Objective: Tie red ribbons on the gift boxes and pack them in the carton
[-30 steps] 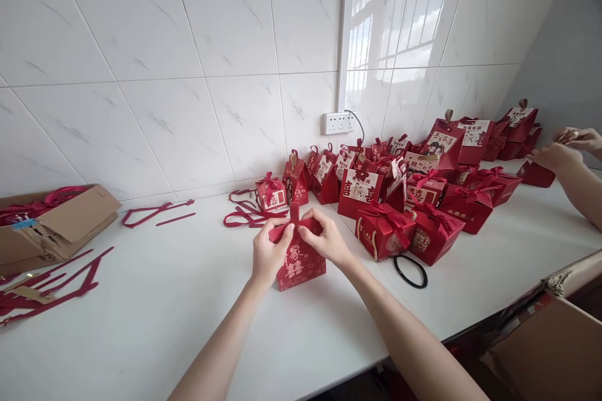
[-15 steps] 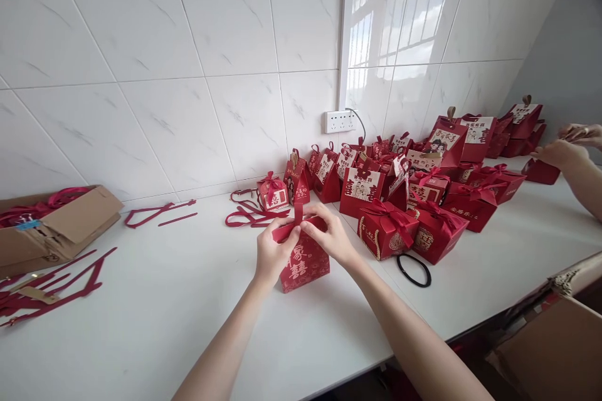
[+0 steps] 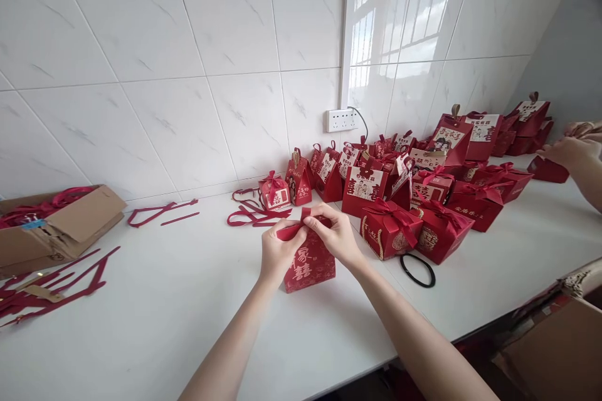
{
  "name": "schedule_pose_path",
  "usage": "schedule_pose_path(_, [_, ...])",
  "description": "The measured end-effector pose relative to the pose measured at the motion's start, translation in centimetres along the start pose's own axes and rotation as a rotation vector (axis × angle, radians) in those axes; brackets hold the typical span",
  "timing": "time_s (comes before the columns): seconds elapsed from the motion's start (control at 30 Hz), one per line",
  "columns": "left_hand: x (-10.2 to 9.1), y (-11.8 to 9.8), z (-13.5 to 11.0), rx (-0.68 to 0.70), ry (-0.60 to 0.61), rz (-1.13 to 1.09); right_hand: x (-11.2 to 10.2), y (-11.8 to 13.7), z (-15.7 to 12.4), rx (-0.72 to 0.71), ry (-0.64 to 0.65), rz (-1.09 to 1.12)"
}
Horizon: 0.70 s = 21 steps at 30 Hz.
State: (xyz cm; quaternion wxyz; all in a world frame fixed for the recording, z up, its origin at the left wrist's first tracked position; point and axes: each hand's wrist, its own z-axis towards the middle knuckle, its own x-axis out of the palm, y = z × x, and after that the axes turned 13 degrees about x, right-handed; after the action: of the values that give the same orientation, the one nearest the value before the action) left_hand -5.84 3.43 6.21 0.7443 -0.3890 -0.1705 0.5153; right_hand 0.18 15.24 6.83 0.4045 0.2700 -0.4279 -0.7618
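Note:
A red gift box (image 3: 311,270) with pale printed characters stands on the white table in front of me. My left hand (image 3: 278,249) is closed on the box's top left edge, its thumb on the near side. At the top right, my right hand (image 3: 337,237) has its thumb and fingers pinched on a short red ribbon (image 3: 306,212), which sticks up from the top of the box. The fingertips of both hands nearly meet there, and they partly hide where the ribbon passes through.
Several red gift boxes (image 3: 364,191) crowd the table behind and right, with a black hair tie (image 3: 417,270) beside them. Left are loose ribbons (image 3: 70,285) and a cardboard box (image 3: 89,225) of ribbons. Another person's hand (image 3: 571,153) works at far right. An open carton (image 3: 555,338) stands below.
The upright ribbon now shows shorter and bent over at my right fingertips. Both hands stay at the top of the box. The whole view has shifted slightly.

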Motion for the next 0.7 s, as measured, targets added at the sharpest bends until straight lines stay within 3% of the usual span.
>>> schedule_pose_path(0.2, [0.4,-0.2,0.2,0.001,0.015,0.019,0.0,-0.3,-0.2,-0.027,-0.084,0.018])
schedule_pose_path(0.4, [0.5,0.1,0.2,0.009,0.014,0.005,-0.3,-0.5,0.0,0.013,-0.016,0.015])
schedule_pose_path(0.7, [0.4,0.2,0.1,0.007,0.023,-0.032,-1.2,-0.2,0.3,-0.049,0.061,-0.045])
